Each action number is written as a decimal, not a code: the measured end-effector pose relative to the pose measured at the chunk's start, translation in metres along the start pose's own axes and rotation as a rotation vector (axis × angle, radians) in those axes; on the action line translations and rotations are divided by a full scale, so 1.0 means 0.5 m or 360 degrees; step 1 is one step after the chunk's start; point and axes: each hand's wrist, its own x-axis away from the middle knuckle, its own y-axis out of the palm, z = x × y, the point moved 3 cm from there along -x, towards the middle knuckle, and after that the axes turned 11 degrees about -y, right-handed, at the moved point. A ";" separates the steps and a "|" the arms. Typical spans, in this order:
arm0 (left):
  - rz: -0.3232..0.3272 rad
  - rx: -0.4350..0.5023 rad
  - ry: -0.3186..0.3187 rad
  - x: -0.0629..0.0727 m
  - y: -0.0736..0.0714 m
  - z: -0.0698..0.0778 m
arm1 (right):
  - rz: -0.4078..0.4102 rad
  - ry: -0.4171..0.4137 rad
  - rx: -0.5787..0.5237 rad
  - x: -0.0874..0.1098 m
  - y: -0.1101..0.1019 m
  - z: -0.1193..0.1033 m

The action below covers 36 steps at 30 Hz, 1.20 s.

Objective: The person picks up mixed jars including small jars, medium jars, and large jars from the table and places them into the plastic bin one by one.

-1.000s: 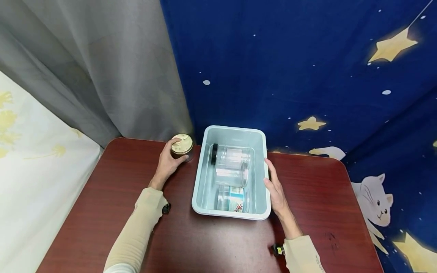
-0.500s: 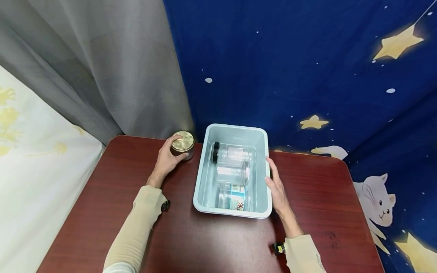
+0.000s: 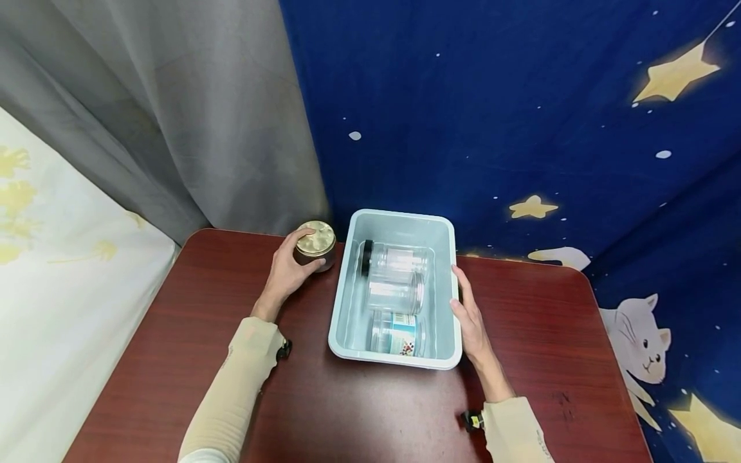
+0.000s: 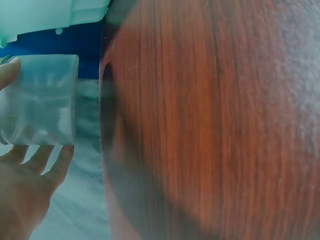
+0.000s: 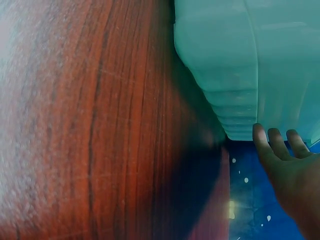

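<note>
My left hand (image 3: 287, 267) grips a clear round jar with a gold lid (image 3: 316, 237) at the far edge of the table, just left of the bin. In the left wrist view the see-through jar (image 4: 42, 100) lies between the thumb and several fingers of my left hand (image 4: 25, 187). My right hand (image 3: 471, 321) rests against the right side of a pale blue plastic bin (image 3: 395, 365), fingertips at its rim. In the right wrist view, straight fingers (image 5: 262, 137) touch the bin's outer wall (image 5: 220, 55).
Three clear jars lie on their sides in the bin: one with a black lid (image 3: 367, 258), an unlabelled jar (image 3: 388, 294), and one with a blue label (image 3: 403, 334). A dark red wooden table (image 3: 399, 418) bears the bin. Grey (image 3: 231, 128) and blue curtains (image 3: 417, 167) hang behind.
My left hand has moved the gold-lidded jar slightly right, closer to the bin. My right hand stays at the bin's side. The head view has shifted a little.
</note>
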 end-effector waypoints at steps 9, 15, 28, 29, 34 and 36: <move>0.0070 -0.0028 0.0043 0.013 -0.016 0.010 | -0.0007 0.0005 -0.0026 -0.001 0.004 0.001; 0.0104 -0.0022 0.0100 0.015 -0.021 0.019 | -0.0008 -0.0011 -0.0016 -0.001 0.004 -0.001; 0.0149 -0.0055 0.0255 0.007 -0.039 0.047 | 0.0015 -0.0008 -0.0033 -0.002 0.001 0.002; 0.0148 -0.0067 0.0259 0.006 -0.041 0.050 | 0.0018 -0.0008 -0.0029 -0.002 0.001 0.001; 0.0133 -0.0149 0.0239 0.005 -0.046 0.057 | 0.0020 -0.0003 -0.0023 -0.001 0.000 -0.002; 0.0130 -0.0176 0.0224 0.007 -0.047 0.057 | 0.0014 0.0002 -0.0032 -0.001 0.001 -0.001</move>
